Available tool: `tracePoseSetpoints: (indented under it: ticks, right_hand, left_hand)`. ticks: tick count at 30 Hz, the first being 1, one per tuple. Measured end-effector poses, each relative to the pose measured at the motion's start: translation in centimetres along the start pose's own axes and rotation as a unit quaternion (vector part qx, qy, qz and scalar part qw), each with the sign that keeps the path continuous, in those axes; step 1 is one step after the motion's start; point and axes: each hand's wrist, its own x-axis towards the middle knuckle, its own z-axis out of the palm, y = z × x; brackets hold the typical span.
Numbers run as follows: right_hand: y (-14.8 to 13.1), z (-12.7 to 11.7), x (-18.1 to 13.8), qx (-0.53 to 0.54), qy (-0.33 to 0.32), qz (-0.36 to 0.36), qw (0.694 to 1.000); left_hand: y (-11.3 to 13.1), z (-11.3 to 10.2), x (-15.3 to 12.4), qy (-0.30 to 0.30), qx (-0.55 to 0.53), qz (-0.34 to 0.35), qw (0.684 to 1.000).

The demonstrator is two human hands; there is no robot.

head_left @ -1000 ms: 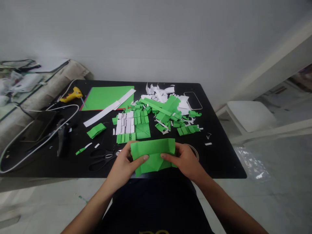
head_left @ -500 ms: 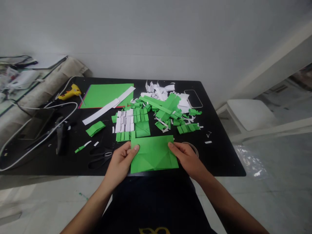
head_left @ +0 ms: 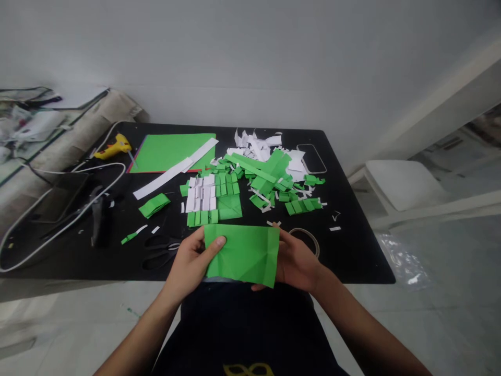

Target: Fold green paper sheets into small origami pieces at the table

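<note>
A creased sheet of green paper (head_left: 242,253) is held up at the near edge of the table. My left hand (head_left: 195,258) is closed on its left side, thumb flat on the face towards me and fingers behind. My right hand (head_left: 297,261) is at the right edge, mostly behind the sheet; a fingertip shows at the top corner and another below the bottom edge. Just beyond lies a piece of pleated white and green paper strips (head_left: 201,196) on a green backing. A folded green paper (head_left: 154,206) lies to its left.
Black scissors (head_left: 161,249) and a roll of tape (head_left: 309,240) flank my hands. Green and white paper scraps (head_left: 270,172) are heaped behind, near a phone (head_left: 312,159). A yellow glue gun (head_left: 114,147), coloured sheets (head_left: 168,149) and a white cable (head_left: 117,180) are at left.
The green sheet has come slightly down and left, and its right side has tilted. My right thumb has left its front face, and that hand has slipped behind the sheet.
</note>
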Motion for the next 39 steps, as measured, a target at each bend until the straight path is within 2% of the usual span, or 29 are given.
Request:
tracePoseSetpoints:
  ticks: [6, 13, 16, 22, 28, 33, 36, 39]
  right_hand:
    - [0.3, -0.3, 0.0, -0.013, 0.064, -0.059, 0.996]
    - [0.2, -0.1, -0.4, -0.150, 0.105, -0.110, 0.977]
    - [0.3, -0.3, -0.1, -0.146, 0.125, -0.121, 0.974]
    - [0.2, -0.6, -0.6, -0.149, 0.089, -0.137, 0.975]
    - [-0.5, -0.4, -2.3, -0.192, 0.046, -0.187, 0.962]
    - [-0.5, -1.0, -2.7, -0.235, 0.016, -0.204, 0.950]
    - [-0.5, -1.9, -3.2, -0.233, 0.020, -0.207, 0.950]
    - [-0.7, -2.6, -3.9, -0.223, 0.065, -0.213, 0.949]
  left_hand:
    - [0.0, -0.1, 0.1, 0.002, 0.038, 0.002, 0.999]
    - [0.4, 0.2, 0.4, -0.008, 0.105, 0.040, 0.994]
    - [-0.2, 0.4, 0.3, -0.029, 0.074, 0.035, 0.996]
    - [-1.2, 1.3, -0.3, -0.055, 0.004, 0.019, 0.998]
    - [-2.2, 2.2, -1.3, -0.094, -0.120, -0.075, 0.985]
    - [-2.5, 3.3, -1.5, -0.112, -0.181, -0.114, 0.970]
    - [-2.5, 3.2, -1.2, -0.132, -0.194, -0.111, 0.966]
    - [-2.5, 2.7, -1.0, -0.133, -0.190, -0.108, 0.967]
